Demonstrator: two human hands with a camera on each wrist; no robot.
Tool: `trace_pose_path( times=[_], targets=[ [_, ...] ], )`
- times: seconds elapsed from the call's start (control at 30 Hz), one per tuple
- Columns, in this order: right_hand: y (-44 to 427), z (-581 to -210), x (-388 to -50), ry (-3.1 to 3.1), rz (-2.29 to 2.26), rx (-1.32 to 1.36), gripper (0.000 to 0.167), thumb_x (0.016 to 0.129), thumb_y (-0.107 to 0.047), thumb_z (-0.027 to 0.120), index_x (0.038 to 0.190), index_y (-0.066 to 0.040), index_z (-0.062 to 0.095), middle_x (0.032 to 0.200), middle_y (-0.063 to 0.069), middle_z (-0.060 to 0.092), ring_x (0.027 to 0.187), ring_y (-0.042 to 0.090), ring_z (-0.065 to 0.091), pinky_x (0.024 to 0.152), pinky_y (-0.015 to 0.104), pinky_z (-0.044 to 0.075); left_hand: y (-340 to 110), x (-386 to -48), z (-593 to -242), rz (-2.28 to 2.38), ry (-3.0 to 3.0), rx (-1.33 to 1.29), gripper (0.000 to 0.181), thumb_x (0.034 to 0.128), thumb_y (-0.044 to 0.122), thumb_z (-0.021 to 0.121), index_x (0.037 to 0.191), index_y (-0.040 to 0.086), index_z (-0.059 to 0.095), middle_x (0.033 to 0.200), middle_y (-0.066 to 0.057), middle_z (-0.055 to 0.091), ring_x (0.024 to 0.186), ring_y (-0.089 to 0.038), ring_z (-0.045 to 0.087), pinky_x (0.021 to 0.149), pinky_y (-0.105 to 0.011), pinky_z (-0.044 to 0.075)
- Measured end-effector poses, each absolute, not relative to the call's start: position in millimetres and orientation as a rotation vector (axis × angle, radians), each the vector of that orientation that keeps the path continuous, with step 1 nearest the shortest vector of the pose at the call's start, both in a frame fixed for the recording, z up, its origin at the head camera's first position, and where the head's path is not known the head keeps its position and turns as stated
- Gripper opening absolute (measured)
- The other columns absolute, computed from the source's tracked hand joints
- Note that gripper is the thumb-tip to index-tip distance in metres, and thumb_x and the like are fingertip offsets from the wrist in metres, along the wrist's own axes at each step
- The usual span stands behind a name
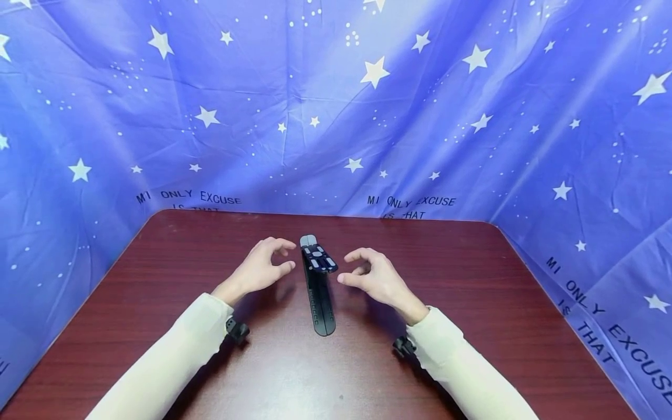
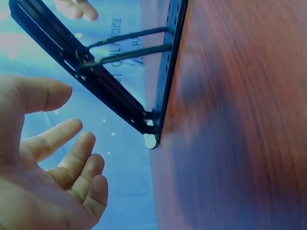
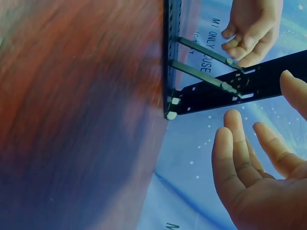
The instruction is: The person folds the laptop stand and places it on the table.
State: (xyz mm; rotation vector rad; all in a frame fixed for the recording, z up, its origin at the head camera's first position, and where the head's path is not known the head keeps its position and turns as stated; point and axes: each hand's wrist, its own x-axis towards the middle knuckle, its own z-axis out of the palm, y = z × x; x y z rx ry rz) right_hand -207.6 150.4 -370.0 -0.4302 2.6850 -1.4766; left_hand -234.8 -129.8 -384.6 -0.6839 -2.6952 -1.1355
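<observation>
A black folding stand [image 1: 321, 303] stands unfolded on the table, its long flat base lying lengthwise. Its upper plate [image 1: 318, 258], with pale grey pads, is tilted up from the hinged far end, and two thin struts [image 2: 132, 56] link plate and base in the left wrist view. To the left of the stand my left hand [image 1: 257, 267] hovers with loosely bent fingers, apart from it and holding nothing. On the other side my right hand [image 1: 380, 281] is likewise raised and relaxed, its thumb and fingers spread beside the plate without touching it.
The dark red wooden table [image 1: 262, 373] has its far edge against a blue curtain [image 1: 325, 87] with white stars and black lettering. Small black devices are strapped at my left wrist [image 1: 238, 331] and right wrist [image 1: 404, 347].
</observation>
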Motion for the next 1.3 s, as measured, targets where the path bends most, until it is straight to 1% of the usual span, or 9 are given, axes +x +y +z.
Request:
trace_pose_path(
  times=[0.13,0.27,0.5,0.77,0.87,1.0,1.07,1.2,1.3],
  targets=[
    [149.9,-373.0,-211.7,2.684,-1.464,-0.464,0.037,0.076,-0.026,0.080,0.108,-0.014,0.066,0.097,0.012,0.068,0.076,0.016,0.066,0.064,0.032,0.051,-126.3,-228.5,-384.7,-1.192,-2.659,-0.671,0.035,0.0814,0.015,0.072,0.114,0.007,0.065,0.097,-0.013,0.062,0.094,-0.029,0.056,0.084,-0.046,0.044],
    [148.7,-377.9,-215.6,2.687,-1.466,-0.486,0.036,0.078,-0.025,0.079,0.109,-0.010,0.067,0.103,0.013,0.068,0.076,0.016,0.065,0.064,0.031,0.050,-121.2,-223.9,-386.9,-1.247,-2.653,-0.661,0.034,0.0822,0.016,0.073,0.114,0.006,0.065,0.097,-0.014,0.061,0.094,-0.029,0.057,0.085,-0.048,0.046],
    [144.8,-386.0,-221.8,2.679,-1.518,-0.536,0.037,0.078,-0.021,0.079,0.108,-0.002,0.068,0.093,0.007,0.069,0.074,0.016,0.064,0.068,0.029,0.051,-111.9,-218.2,-390.5,-1.299,-2.651,-0.614,0.032,0.0809,0.017,0.075,0.110,0.007,0.067,0.092,-0.008,0.061,0.087,-0.023,0.060,0.081,-0.042,0.049],
    [137.2,-388.1,-226.0,2.635,-1.541,-0.517,0.025,0.077,-0.014,0.078,0.100,-0.007,0.070,0.082,0.004,0.068,0.070,0.018,0.063,0.063,0.027,0.050,-100.5,-216.3,-394.0,-1.387,-2.641,-0.537,0.029,0.0789,0.015,0.077,0.103,0.002,0.069,0.084,-0.003,0.061,0.073,-0.014,0.058,0.070,-0.031,0.049],
    [133.9,-388.5,-226.7,2.588,-1.560,-0.547,0.021,0.079,-0.010,0.075,0.098,-0.006,0.070,0.078,0.006,0.067,0.069,0.027,0.064,0.061,0.031,0.052,-96.0,-215.7,-395.0,-1.419,-2.644,-0.491,0.024,0.0799,0.013,0.075,0.100,0.002,0.069,0.080,-0.001,0.062,0.070,-0.012,0.058,0.067,-0.029,0.049],
    [129.5,-389.6,-228.6,2.523,-1.600,-0.546,0.017,0.081,-0.005,0.071,0.097,-0.003,0.069,0.077,0.009,0.067,0.071,0.039,0.064,0.063,0.045,0.054,-90.9,-215.5,-396.4,-1.453,-2.648,-0.413,0.017,0.0806,0.013,0.074,0.095,0.004,0.069,0.075,0.001,0.063,0.064,-0.012,0.058,0.062,-0.028,0.049],
    [127.3,-390.6,-229.6,2.500,-1.617,-0.519,0.016,0.082,-0.003,0.070,0.097,-0.002,0.068,0.078,0.010,0.068,0.071,0.037,0.064,0.065,0.049,0.053,-88.5,-216.1,-397.8,-1.463,-2.652,-0.385,0.015,0.0806,0.012,0.074,0.093,0.005,0.069,0.073,0.002,0.063,0.062,-0.011,0.058,0.059,-0.027,0.048],
    [123.2,-392.0,-231.4,2.464,-1.638,-0.484,0.014,0.085,-0.002,0.068,0.099,0.000,0.068,0.081,0.016,0.069,0.068,0.030,0.066,0.064,0.048,0.055,-84.4,-217.1,-399.7,-1.480,-2.657,-0.329,0.012,0.0808,0.012,0.073,0.090,0.007,0.068,0.070,0.003,0.063,0.061,-0.011,0.057,0.058,-0.027,0.048],
    [120.8,-392.0,-232.2,2.436,-1.645,-0.479,0.016,0.087,-0.002,0.067,0.102,0.003,0.066,0.084,0.022,0.068,0.069,0.034,0.067,0.063,0.047,0.055,-81.5,-217.2,-400.1,-1.482,-2.656,-0.290,0.009,0.0810,0.011,0.072,0.088,0.007,0.067,0.070,0.003,0.063,0.061,-0.010,0.058,0.059,-0.028,0.048]
  ],
)
